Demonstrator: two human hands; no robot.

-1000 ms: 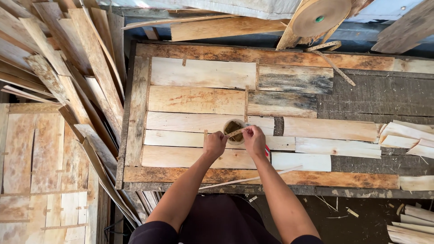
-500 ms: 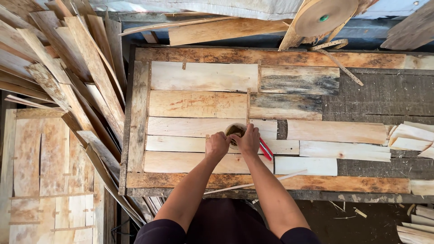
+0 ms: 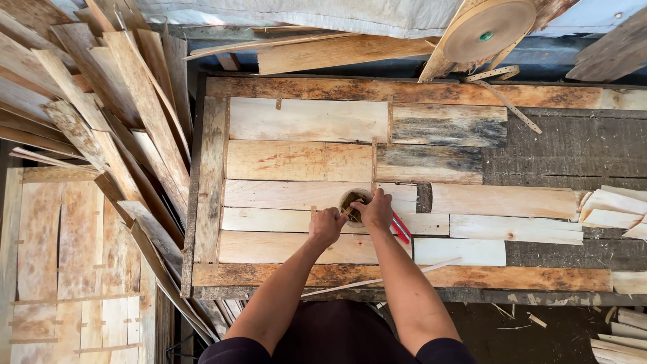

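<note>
A small round cup (image 3: 352, 204) stands on the pale slats near the middle of the bench (image 3: 209, 182), its dark contents too small to tell apart. The right hand (image 3: 377, 210) is curled over its right rim, fingers bent down as if picking at what is inside; whether it grips anything I cannot tell. The left hand (image 3: 327, 224) sits just left of the cup, closed narrow around a thin sliver of something between thumb and fingers. The cup looks light and stiff and would tip easily, so it is best held around the wall, not by the rim. One red-handled tool (image 3: 400, 228) lies just beside the right hand, partly under it. Outward, about ten thin slats (image 3: 306, 120) lie in rows inside a darker frame; two of them are grey and weathered. They look light, stiff, splintery, best lifted by the long edges. One tape roll (image 3: 482, 28) leans at the bench's far edge. Loose boards (image 3: 101, 114) pile up on the left, and a few cut pieces (image 3: 610, 205) lie on the right.
</note>
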